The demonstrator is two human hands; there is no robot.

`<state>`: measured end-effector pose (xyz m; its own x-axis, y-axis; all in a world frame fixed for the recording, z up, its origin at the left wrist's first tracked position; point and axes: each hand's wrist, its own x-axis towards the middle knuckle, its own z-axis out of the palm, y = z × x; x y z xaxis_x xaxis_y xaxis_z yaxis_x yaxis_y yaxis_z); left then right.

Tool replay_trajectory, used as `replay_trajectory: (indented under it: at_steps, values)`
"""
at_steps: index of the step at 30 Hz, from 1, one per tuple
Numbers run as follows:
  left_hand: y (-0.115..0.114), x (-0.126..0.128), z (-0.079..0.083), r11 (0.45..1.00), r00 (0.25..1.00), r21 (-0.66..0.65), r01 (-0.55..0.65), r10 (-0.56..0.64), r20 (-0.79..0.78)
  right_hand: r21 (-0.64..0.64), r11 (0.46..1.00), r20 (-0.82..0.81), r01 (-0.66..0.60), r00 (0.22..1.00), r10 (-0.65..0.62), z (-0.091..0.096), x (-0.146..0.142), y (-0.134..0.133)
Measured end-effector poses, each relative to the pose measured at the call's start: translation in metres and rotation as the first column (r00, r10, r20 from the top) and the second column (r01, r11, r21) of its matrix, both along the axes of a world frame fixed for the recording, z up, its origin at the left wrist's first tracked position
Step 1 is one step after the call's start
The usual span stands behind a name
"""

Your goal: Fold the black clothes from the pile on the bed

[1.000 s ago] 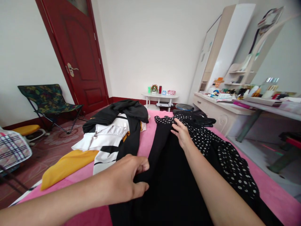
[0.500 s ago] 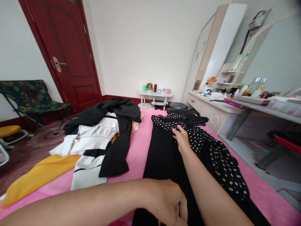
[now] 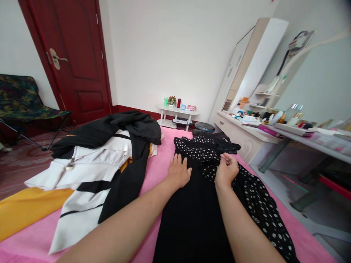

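My left hand (image 3: 179, 171) lies flat, fingers spread, on the upper left edge of a long black garment (image 3: 192, 219) stretched out on the pink bedding. To its right, my right hand (image 3: 227, 171) has its fingers curled together at a black polka-dot garment (image 3: 200, 148), seemingly pinching its cloth; the fingertips are partly hidden. The dotted fabric lies across the top of the black garment and runs down its right side.
Left of my hands is a heap of clothes: a black garment (image 3: 109, 128), white cloth (image 3: 93, 164) and a yellow piece (image 3: 35, 201). Pink bedding (image 3: 167, 138) lies beneath. A dressing table (image 3: 241, 128) with bottles stands at right, a small white table (image 3: 175, 109) beyond.
My left hand has moved forward from the near part of the black garment and now rests flat at its upper edge. My right hand has shifted right and its fingers have curled.
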<state>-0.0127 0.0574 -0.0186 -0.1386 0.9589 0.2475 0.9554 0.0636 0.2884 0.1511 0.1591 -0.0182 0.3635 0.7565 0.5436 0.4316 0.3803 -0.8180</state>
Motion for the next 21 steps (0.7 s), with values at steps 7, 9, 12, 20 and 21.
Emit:
replay_trajectory:
  at_steps: [7, 9, 12, 20, 21]
  values:
    - [0.003, 0.002, -0.01, 0.998, 0.991, 0.063, 0.023, -0.015, -0.132, -0.359, 0.928, 0.398, -0.095, 0.884, 0.244, 0.022, 0.024, 0.058]
    - [0.003, 0.002, -0.01, 0.997, 0.99, 0.075, 0.034, -0.024, -0.142, -0.446, 0.882, 0.482, -0.151, 0.79, 0.378, 0.027, 0.023, 0.065]
    - [0.001, 0.002, -0.008, 0.995, 0.989, 0.081, 0.057, -0.045, -0.141, -0.515, 0.841, 0.58, -0.169, 0.653, 0.487, 0.039, 0.019, 0.068]
    - [-0.002, 0.003, -0.006, 0.989, 0.989, 0.076, 0.125, -0.118, -0.086, -0.455, 0.884, 0.762, 0.106, 0.56, 0.325, 0.092, 0.059, 0.095]
    - [-0.001, 0.003, -0.007, 0.988, 0.988, 0.073, 0.138, -0.132, -0.082, -0.404, 0.897, 0.8, 0.181, 0.545, 0.251, 0.092, 0.062, 0.098]
